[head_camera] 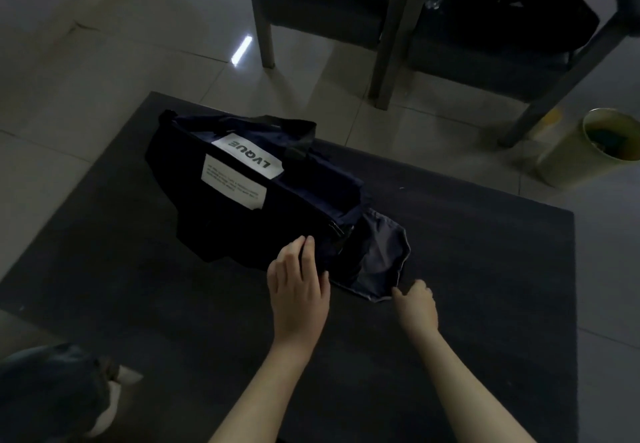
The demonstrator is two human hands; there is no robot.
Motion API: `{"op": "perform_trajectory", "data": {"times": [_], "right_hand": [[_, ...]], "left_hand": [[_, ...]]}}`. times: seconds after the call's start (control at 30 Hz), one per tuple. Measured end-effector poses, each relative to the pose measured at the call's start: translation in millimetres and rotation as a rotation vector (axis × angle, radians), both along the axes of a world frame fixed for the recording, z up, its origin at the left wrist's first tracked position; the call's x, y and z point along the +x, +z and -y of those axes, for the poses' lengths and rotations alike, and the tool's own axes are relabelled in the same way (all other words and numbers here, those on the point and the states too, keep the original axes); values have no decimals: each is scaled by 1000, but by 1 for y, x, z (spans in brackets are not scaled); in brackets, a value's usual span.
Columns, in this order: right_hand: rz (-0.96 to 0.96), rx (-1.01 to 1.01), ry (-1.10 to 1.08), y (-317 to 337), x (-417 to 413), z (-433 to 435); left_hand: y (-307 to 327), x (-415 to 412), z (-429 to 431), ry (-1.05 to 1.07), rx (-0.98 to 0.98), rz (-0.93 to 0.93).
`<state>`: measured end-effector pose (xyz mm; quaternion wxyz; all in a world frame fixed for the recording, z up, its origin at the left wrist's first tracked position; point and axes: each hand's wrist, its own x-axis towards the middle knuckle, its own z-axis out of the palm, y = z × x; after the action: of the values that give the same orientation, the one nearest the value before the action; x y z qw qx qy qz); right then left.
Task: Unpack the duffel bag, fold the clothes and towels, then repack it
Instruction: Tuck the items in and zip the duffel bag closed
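Two hands at dark duffel bag (242,221) on black mat (485,269): left hand (298,290) flat, fingers straight, pressing bag's end; right hand (417,304) curled, pinching edge of grey cloth (381,259).

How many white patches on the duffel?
2. The LVQUE patch on the duffel's upper face, and a fine-print patch adjoining it, nearer the camera. Unseen sides may hide more.

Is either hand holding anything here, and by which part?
Right hand pinches the grey cloth at its near edge; left hand only rests flat on the bag.
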<state>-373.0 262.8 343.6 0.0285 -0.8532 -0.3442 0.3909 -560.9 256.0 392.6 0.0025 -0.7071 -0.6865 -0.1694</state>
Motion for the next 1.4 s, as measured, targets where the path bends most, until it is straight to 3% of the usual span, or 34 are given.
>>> {"op": "perform_trajectory", "data": {"times": [0.13, 0.27, 0.47, 0.6, 0.73, 1.03, 1.23, 1.4], "right_hand": [[-196, -35, -203, -26, -2, -5], [-144, -21, -197, -52, 0, -5], [-164, 29, -250, -69, -4, -6], [-249, 231, -339, -65, -15, 1], [-377, 461, -400, -41, -23, 17], [-384, 775, -69, 27, -70, 49], [-488, 772, 55, 26, -110, 62], [-720, 783, 31, 17, -105, 69]], "left_hand": [[-10, -1, 3, 8, 121, -14], [-18, 0, 15, 58, 190, 79], [-43, 14, 19, 205, -104, 194], [-48, 27, 1, 355, -192, 303], [-45, 26, -21, 417, -135, 326], [-34, -1, 21, 273, 53, 574], [-42, -23, 68, 90, -172, 574], [-48, -34, 72, -47, -120, 655]]}}
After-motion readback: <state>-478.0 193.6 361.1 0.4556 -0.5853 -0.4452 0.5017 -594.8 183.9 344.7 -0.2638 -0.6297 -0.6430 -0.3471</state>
